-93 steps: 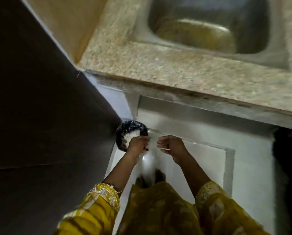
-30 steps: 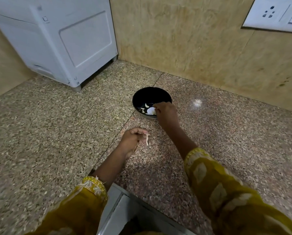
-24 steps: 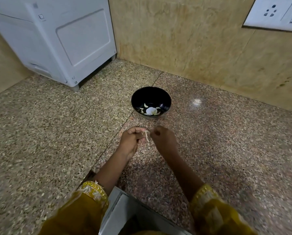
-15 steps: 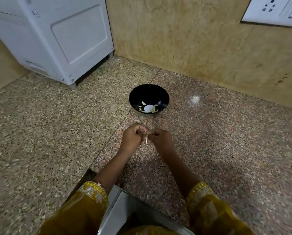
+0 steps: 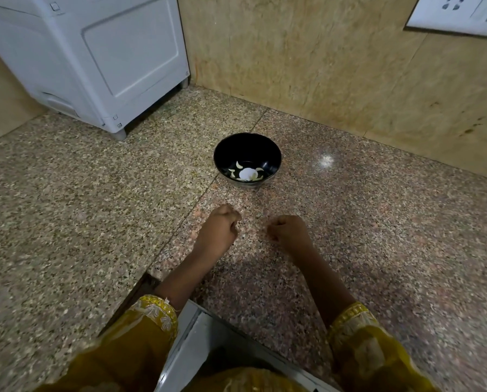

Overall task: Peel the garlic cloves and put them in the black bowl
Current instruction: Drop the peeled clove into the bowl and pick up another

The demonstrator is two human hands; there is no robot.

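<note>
Left hand (image 5: 219, 232) and right hand (image 5: 287, 232) fisted, apart; black bowl (image 5: 267, 149) with garlic cloves (image 5: 246, 174) beyond both.

Bowl (image 5: 247, 154) on the counter (image 5: 378, 222) (cloves (image 5: 246, 174) inside), behind both hands.

A speckled granite counter (image 5: 81, 222) meets beige stone-tiled walls (image 5: 307, 66), with a white appliance (image 5: 95, 58) standing at the counter's far left and a white socket plate (image 5: 460, 12) above its far right.
</note>
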